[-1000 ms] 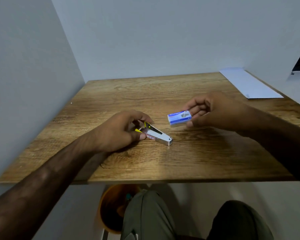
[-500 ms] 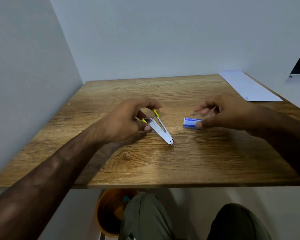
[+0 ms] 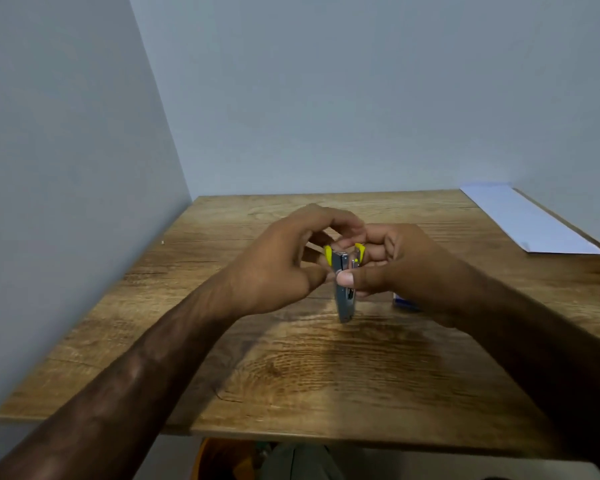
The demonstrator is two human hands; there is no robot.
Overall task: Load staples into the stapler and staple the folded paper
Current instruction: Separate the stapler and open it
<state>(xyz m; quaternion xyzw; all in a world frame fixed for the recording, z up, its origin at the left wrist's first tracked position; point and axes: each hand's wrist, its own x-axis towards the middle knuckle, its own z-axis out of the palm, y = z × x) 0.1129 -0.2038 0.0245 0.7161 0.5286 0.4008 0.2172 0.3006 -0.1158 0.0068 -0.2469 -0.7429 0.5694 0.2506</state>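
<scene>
Since the earlier frame, the stapler [image 3: 343, 304] has been turned end-on and is now gripped from both sides over the table [image 3: 257, 375]. The left hand [image 3: 274, 268] is curled round its yellow rear. The right hand [image 3: 399, 268] pinches it, thumb in front. The staple box [image 3: 405, 303] is half hidden beside the right wrist, and the folded paper [image 3: 530, 220] is seen far right.

Wooden table [image 3: 291, 375] in grey-walled corner [image 3: 361, 98]; orange bin [image 3: 215, 459] beneath, beside grey trouser leg [image 3: 298, 462].
</scene>
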